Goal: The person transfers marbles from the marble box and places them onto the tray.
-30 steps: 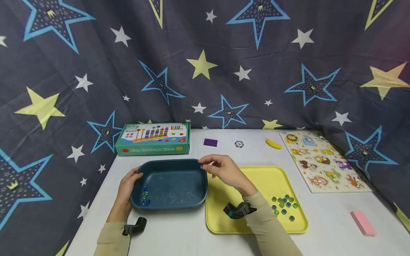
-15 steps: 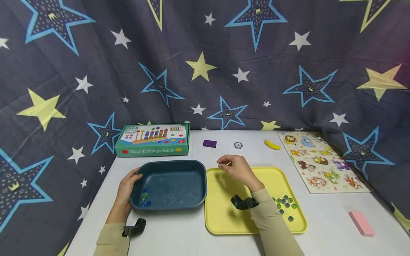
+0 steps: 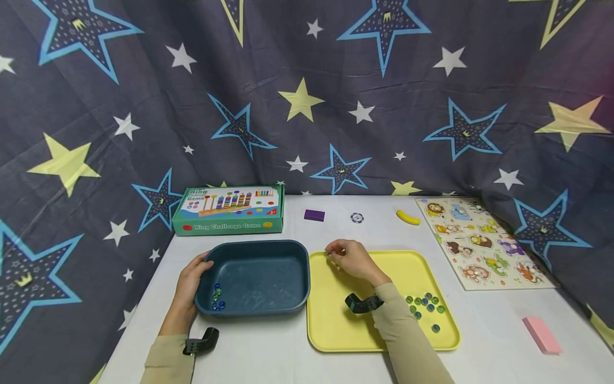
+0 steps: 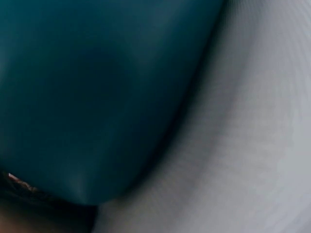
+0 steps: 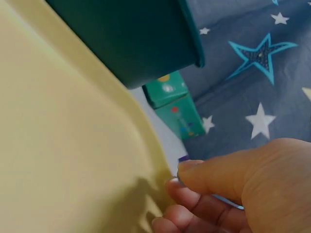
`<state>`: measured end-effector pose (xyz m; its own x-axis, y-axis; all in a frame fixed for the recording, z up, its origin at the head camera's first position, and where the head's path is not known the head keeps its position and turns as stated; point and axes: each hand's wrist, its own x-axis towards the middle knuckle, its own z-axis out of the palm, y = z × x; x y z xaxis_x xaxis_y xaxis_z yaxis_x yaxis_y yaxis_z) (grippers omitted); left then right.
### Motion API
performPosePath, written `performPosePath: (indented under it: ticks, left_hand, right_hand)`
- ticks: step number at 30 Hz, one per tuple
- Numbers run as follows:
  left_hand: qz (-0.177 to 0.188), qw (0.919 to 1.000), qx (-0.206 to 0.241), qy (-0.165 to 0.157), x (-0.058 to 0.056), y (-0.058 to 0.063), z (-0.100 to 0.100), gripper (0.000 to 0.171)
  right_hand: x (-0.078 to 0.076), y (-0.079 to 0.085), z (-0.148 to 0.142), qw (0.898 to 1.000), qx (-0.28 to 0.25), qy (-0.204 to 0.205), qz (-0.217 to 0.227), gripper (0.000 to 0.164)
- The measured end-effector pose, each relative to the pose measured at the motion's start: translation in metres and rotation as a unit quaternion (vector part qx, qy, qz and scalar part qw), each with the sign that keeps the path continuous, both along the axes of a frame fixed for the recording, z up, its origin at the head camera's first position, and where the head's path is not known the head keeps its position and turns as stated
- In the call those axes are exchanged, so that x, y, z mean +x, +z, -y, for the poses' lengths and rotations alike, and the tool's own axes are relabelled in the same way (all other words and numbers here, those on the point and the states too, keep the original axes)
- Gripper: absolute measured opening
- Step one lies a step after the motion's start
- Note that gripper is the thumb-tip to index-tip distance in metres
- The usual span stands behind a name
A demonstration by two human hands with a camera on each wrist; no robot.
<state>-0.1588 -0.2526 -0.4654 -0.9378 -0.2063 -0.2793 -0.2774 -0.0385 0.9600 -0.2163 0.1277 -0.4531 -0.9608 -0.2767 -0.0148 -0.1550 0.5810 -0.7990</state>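
Observation:
My left hand (image 3: 188,281) grips the left side of a dark teal tub (image 3: 261,309), thumb over the rim. Inside its left end lie several blue and green glass marbles (image 3: 217,293). My right hand (image 3: 354,261) is over the far left corner of a yellow tray (image 3: 336,341), pinching a small bluish marble (image 3: 329,253) between thumb and index finger. In the right wrist view, the thumb (image 5: 218,172) and fingertips mostly hide it. Several more green and blue marbles (image 3: 428,301) lie at the tray's right end. The left wrist view shows the tub's outer wall (image 4: 97,97) close up.
Behind the tub stands a green Ring Challenge Game box (image 3: 227,213). A purple block (image 3: 314,215), a poker chip (image 3: 357,217) and a toy banana (image 3: 408,217) lie along the back. At right are an animal puzzle board (image 3: 479,245) and a pink block (image 3: 542,335).
My right hand has moved right from the tub's right rim to over the tray, then dropped slightly, with the small marble still pinched. The left hand and tub have stayed put.

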Motion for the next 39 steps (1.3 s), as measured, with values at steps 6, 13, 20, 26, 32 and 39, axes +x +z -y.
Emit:
performPosePath:
  ticks: [6, 13, 20, 26, 32, 39]
  left_hand:
    - [0.002, 1.0, 0.004, -0.001, 0.001, 0.0, 0.0, 0.042]
    - [0.002, 1.0, -0.002, -0.003, 0.0, 0.001, 0.0, 0.042]
    - [0.003, 1.0, 0.001, -0.003, 0.0, 0.001, -0.001, 0.042]
    - [-0.004, 1.0, 0.001, -0.005, 0.001, 0.001, 0.0, 0.041]
    - [-0.01, 0.9999, -0.003, -0.007, 0.001, 0.0, 0.001, 0.041]
    - [-0.007, 0.9999, 0.006, -0.005, 0.001, 0.0, 0.0, 0.04]
  right_hand:
    - [-0.001, -0.007, 0.002, 1.0, 0.005, 0.001, 0.006, 0.006]
    - [-0.002, -0.011, 0.003, 0.999, 0.044, 0.017, -0.023, 0.004]
    - [-0.001, -0.013, 0.003, 0.997, 0.061, 0.03, -0.029, 0.004]
    - [-0.001, -0.014, 0.003, 0.997, 0.066, 0.031, -0.031, 0.004]
    - [-0.002, -0.015, 0.002, 0.996, 0.069, 0.036, -0.031, 0.005]
    - [-0.001, -0.011, -0.001, 0.997, 0.057, 0.042, -0.017, 0.007]
